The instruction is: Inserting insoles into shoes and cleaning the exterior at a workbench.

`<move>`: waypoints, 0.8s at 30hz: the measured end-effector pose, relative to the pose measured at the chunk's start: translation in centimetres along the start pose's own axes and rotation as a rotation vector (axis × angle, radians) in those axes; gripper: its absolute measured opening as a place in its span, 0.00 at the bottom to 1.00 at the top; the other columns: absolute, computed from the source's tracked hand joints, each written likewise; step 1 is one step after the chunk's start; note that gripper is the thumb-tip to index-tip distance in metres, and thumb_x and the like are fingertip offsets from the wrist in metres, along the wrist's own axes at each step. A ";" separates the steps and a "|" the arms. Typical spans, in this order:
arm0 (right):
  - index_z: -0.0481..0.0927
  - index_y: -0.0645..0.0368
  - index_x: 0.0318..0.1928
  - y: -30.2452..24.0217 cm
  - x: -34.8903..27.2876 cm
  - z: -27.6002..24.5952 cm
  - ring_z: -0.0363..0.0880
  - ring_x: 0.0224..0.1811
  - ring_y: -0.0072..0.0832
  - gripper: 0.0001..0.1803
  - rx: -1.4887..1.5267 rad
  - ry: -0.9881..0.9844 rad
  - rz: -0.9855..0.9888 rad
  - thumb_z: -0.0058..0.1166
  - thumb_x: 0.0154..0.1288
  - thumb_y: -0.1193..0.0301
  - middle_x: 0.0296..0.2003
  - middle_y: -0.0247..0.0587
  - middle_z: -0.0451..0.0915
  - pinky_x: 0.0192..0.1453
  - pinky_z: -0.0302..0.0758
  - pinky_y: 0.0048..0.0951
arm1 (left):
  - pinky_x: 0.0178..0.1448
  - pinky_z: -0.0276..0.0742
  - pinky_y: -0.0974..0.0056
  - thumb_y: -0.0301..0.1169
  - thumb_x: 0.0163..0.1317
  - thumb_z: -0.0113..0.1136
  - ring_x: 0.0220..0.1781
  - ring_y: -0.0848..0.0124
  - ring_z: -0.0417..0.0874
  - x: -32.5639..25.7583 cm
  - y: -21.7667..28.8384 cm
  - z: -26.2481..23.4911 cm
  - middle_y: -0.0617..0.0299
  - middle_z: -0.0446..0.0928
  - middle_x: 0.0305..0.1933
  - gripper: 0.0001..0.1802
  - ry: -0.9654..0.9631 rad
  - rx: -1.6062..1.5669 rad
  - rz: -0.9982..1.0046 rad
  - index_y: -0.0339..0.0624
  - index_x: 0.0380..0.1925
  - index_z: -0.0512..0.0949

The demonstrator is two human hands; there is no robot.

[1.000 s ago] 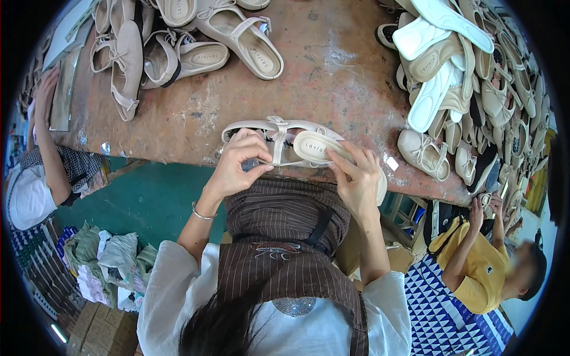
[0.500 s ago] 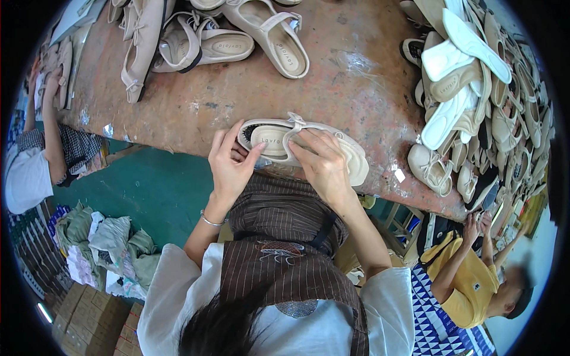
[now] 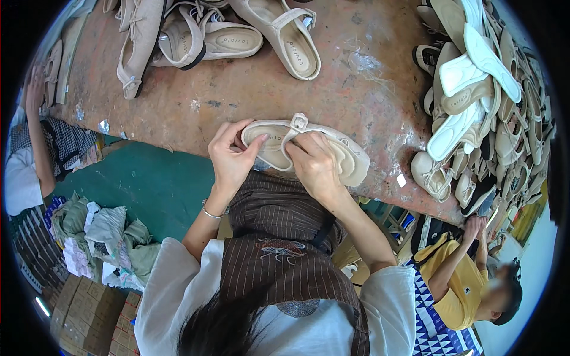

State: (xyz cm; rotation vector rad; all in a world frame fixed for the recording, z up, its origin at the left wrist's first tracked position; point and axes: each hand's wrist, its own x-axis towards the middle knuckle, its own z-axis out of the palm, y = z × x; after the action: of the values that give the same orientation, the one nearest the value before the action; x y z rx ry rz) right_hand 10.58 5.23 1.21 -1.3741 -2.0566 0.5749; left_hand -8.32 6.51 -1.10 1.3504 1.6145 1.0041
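Observation:
A beige strapped shoe point(image 3: 332, 131) lies sideways at the table's near edge, its heel end to the left and its strap with a buckle standing up at the far side. A light insole point(image 3: 274, 136) lines the heel part, and a pale padded piece point(image 3: 351, 165) shows at the toe end on the right. My left hand point(image 3: 231, 155) grips the heel, thumb on the insole and fingers round the outer rim. With fingers curled inside the middle of the shoe, my right hand point(image 3: 314, 163) hides what lies under them.
Several beige shoes point(image 3: 294, 44) lie at the far side of the worn table point(image 3: 196, 113). On the right is a heap of shoes point(image 3: 507, 118) with white insoles point(image 3: 454, 127) on top. A person in yellow point(image 3: 457, 285) works at right, another person's arm point(image 3: 43, 142) at left.
The insole has moved toward the heel, covering the dark strip that showed there. My left thumb has stayed on it, and my right fingers have curled deeper into the shoe.

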 end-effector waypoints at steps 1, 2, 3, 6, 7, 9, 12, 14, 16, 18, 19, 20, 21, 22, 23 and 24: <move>0.85 0.62 0.35 0.1 -0.1 0.0 0.80 0.42 0.38 0.11 0.000 -0.002 0.001 0.62 0.48 0.80 0.37 0.40 0.80 0.48 0.76 0.37 | 0.26 0.69 0.75 0.24 0.49 0.77 0.27 0.81 0.73 0.1 -0.2 0.0 0.65 0.75 0.30 0.19 -0.001 0.000 -0.003 0.34 0.43 0.85; 0.84 0.62 0.39 0.2 -0.3 0.0 0.79 0.43 0.38 0.13 -0.020 -0.066 -0.047 0.60 0.49 0.78 0.39 0.40 0.80 0.50 0.76 0.37 | 0.25 0.68 0.75 0.23 0.50 0.76 0.25 0.81 0.72 0.1 -0.3 0.1 0.65 0.76 0.30 0.17 -0.003 -0.033 -0.028 0.33 0.42 0.85; 0.83 0.61 0.42 0.4 -0.4 -0.1 0.78 0.44 0.37 0.15 -0.041 -0.129 -0.096 0.57 0.51 0.76 0.40 0.40 0.79 0.52 0.76 0.37 | 0.24 0.67 0.75 0.23 0.51 0.75 0.24 0.82 0.71 0.2 -0.4 0.1 0.65 0.76 0.30 0.15 -0.006 -0.065 -0.052 0.33 0.40 0.85; 0.81 0.61 0.51 1.0 -0.5 -0.2 0.81 0.44 0.36 0.20 -0.035 -0.241 -0.216 0.54 0.55 0.75 0.45 0.41 0.81 0.50 0.78 0.38 | 0.24 0.65 0.74 0.21 0.54 0.72 0.22 0.84 0.69 0.5 -0.1 0.0 0.65 0.76 0.28 0.11 -0.029 -0.156 -0.230 0.32 0.38 0.85; 0.81 0.61 0.51 0.9 -0.1 -0.4 0.81 0.44 0.36 0.20 -0.038 -0.239 -0.211 0.54 0.55 0.75 0.45 0.41 0.81 0.50 0.78 0.38 | 0.24 0.65 0.74 0.21 0.54 0.72 0.22 0.84 0.69 0.6 -0.2 0.0 0.65 0.76 0.28 0.11 -0.034 -0.157 -0.229 0.32 0.38 0.85; 0.78 0.60 0.58 0.5 0.5 -1.0 0.84 0.42 0.35 0.25 -0.012 -0.620 -0.129 0.51 0.58 0.75 0.48 0.41 0.81 0.48 0.80 0.37 | 0.23 0.63 0.74 0.19 0.57 0.67 0.21 0.86 0.69 0.5 -0.6 -0.4 0.66 0.77 0.26 0.07 -0.048 -0.067 -0.171 0.31 0.36 0.85; 0.76 0.58 0.61 -1.1 0.6 -1.0 0.85 0.43 0.34 0.26 -0.081 -0.511 -0.136 0.49 0.60 0.76 0.54 0.40 0.81 0.50 0.81 0.34 | 0.23 0.62 0.75 0.18 0.57 0.65 0.21 0.86 0.69 0.5 -0.7 -0.6 0.67 0.79 0.25 0.06 -0.057 -0.034 -0.155 0.31 0.35 0.84; 0.81 0.63 0.54 -1.9 -0.4 -1.5 0.81 0.54 0.36 0.23 -0.181 -0.395 -0.063 0.50 0.57 0.74 0.57 0.47 0.80 0.65 0.72 0.38 | 0.23 0.64 0.74 0.18 0.58 0.64 0.21 0.86 0.70 0.9 -0.1 -0.9 0.65 0.80 0.25 0.05 -0.074 -0.022 -0.137 0.30 0.35 0.84; 0.84 0.69 0.46 -1.9 -1.7 -2.5 0.76 0.62 0.39 0.21 -0.313 -0.249 0.035 0.52 0.52 0.73 0.54 0.52 0.81 0.75 0.61 0.41 | 0.24 0.66 0.73 0.18 0.58 0.64 0.21 0.84 0.72 1.0 0.7 -0.9 0.64 0.79 0.24 0.04 -0.103 -0.051 -0.224 0.30 0.34 0.83; 0.84 0.70 0.46 -2.2 -1.6 -2.0 0.76 0.62 0.39 0.21 -0.368 -0.242 0.055 0.52 0.52 0.73 0.53 0.52 0.82 0.76 0.61 0.40 | 0.24 0.67 0.72 0.18 0.59 0.64 0.21 0.84 0.73 1.4 0.5 -1.0 0.63 0.80 0.23 0.03 -0.085 -0.010 -0.164 0.30 0.34 0.83; 0.84 0.70 0.46 -2.5 -1.2 -2.0 0.76 0.63 0.38 0.21 -0.433 -0.235 0.086 0.52 0.52 0.74 0.52 0.51 0.82 0.76 0.60 0.40 | 0.24 0.68 0.72 0.19 0.59 0.63 0.22 0.83 0.74 1.8 0.3 -0.8 0.63 0.80 0.23 0.03 -0.077 0.023 -0.104 0.30 0.33 0.83; 0.84 0.69 0.46 -2.1 -0.9 -1.9 0.76 0.63 0.39 0.20 -0.409 -0.215 0.089 0.54 0.50 0.75 0.51 0.50 0.83 0.77 0.58 0.44 | 0.24 0.68 0.70 0.20 0.60 0.63 0.21 0.81 0.74 1.9 0.5 -0.5 0.61 0.79 0.21 0.02 -0.072 0.044 -0.074 0.31 0.32 0.82; 0.84 0.67 0.46 -1.4 -1.1 -2.4 0.75 0.64 0.40 0.21 -0.346 -0.168 0.111 0.55 0.49 0.76 0.51 0.48 0.83 0.77 0.57 0.47 | 0.24 0.68 0.68 0.21 0.61 0.63 0.20 0.79 0.73 1.8 1.0 -0.4 0.58 0.78 0.21 0.03 -0.116 0.106 -0.098 0.31 0.30 0.81; 0.85 0.66 0.46 -0.7 -1.4 -3.7 0.75 0.64 0.41 0.21 -0.300 -0.109 0.128 0.56 0.48 0.77 0.51 0.46 0.84 0.77 0.56 0.51 | 0.24 0.68 0.66 0.22 0.62 0.62 0.19 0.77 0.73 1.6 2.0 0.0 0.56 0.77 0.20 0.05 -0.159 0.157 -0.105 0.32 0.28 0.80; 0.86 0.62 0.47 0.1 -1.9 -5.1 0.72 0.67 0.46 0.21 -0.271 -0.014 0.199 0.58 0.48 0.77 0.55 0.46 0.82 0.77 0.53 0.59 | 0.25 0.70 0.59 0.24 0.62 0.61 0.17 0.63 0.75 0.9 2.1 0.7 0.49 0.75 0.18 0.04 -0.204 0.209 0.022 0.35 0.29 0.78; 0.84 0.60 0.50 0.3 -1.5 -6.1 0.68 0.69 0.48 0.23 -0.386 0.132 0.262 0.59 0.50 0.75 0.58 0.47 0.79 0.76 0.51 0.61 | 0.26 0.71 0.55 0.24 0.61 0.60 0.19 0.56 0.77 0.0 2.8 0.9 0.48 0.74 0.18 0.03 -0.221 0.300 0.145 0.37 0.30 0.77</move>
State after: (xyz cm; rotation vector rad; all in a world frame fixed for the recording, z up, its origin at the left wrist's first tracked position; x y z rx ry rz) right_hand 15.37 4.10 5.08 -1.8690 -1.9604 0.1858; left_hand -6.45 6.90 1.18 1.7358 1.5582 0.6820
